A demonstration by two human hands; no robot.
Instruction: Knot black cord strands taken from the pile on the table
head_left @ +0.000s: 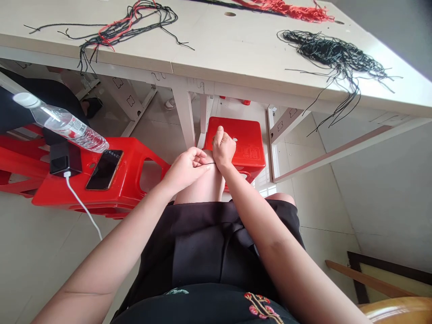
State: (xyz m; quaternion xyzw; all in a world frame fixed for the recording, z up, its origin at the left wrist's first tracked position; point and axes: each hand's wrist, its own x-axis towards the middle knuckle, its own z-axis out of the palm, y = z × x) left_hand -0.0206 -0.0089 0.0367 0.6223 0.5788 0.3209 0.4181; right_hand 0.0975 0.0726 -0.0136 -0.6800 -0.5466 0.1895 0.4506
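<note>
A thin dark cord [211, 163] runs across my bare knee between my two hands. My left hand [189, 168] pinches one end of it between thumb and fingers, at the left side of the knee. Curled into a fist on the knee's right side, my right hand [223, 147] meets the cord's other end; its thumb points up and away from me. What lies inside that fist is hidden. Beyond the hands stands a red plastic stool [248, 139].
On the white table [219, 49] lie a black and red cord bundle [124, 27], a tangle of black cords [334, 51] and red cords [297, 11]. A second red stool [131, 171] at left holds a water bottle [67, 121], a phone [104, 170] and a black charger [65, 159].
</note>
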